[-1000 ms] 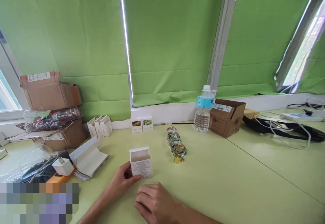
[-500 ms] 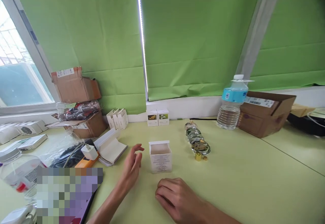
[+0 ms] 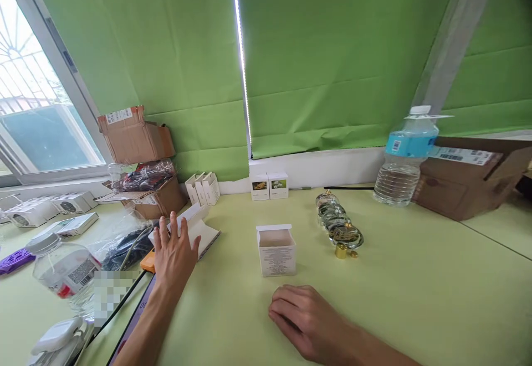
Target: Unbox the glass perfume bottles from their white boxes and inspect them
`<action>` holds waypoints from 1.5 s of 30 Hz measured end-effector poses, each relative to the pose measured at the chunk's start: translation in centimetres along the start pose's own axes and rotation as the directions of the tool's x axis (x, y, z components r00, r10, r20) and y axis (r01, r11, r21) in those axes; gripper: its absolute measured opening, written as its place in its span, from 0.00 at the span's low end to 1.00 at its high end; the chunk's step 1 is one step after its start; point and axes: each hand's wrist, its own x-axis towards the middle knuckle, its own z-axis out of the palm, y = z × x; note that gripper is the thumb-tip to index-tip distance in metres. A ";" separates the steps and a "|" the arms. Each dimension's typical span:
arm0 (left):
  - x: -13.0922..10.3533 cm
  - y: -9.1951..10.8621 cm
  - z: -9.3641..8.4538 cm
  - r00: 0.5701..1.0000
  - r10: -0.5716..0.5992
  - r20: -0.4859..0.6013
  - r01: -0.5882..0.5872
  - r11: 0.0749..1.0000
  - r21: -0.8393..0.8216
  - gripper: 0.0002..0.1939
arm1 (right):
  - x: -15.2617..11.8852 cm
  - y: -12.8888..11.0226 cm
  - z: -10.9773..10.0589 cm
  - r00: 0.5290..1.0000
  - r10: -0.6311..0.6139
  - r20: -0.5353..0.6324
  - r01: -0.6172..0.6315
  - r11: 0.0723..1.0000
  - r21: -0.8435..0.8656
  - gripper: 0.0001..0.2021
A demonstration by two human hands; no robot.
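Observation:
My left hand (image 3: pixel 174 252) reaches out over a stack of folded white paper or card (image 3: pixel 208 232), fingers spread and nothing held. It hides part of the stack, so I cannot tell whether it touches. Resting on the table in a loose fist, my right hand (image 3: pixel 305 321) shows nothing between its fingers. Just beyond it stands a small white box (image 3: pixel 277 258), upright with its top open and print on its front. To the box's right lies a row of ring-shaped metal and clear pieces (image 3: pixel 338 219). Two small gold-coloured pieces (image 3: pixel 341 251) lie at its near end.
Two small closed boxes (image 3: pixel 269 186) stand at the back by the wall, and slim white cartons (image 3: pixel 202 189) left of them. A water bottle (image 3: pixel 401 161) and brown carton (image 3: pixel 469 183) are at right. Another bottle (image 3: pixel 68 272), cables and stacked cartons (image 3: pixel 137 139) crowd the left.
My left hand has moved left, from beside the open box to over the white stack, and its fingers have spread. My right hand keeps its closed pose. The camera view has turned slightly left.

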 end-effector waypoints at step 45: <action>1.6 -0.2 -6.7 0.883 -0.449 -0.136 0.223 0.656 -0.721 0.16 | -0.4 0.0 0.2 0.999 0.053 -0.003 -0.053 0.997 -0.058 0.08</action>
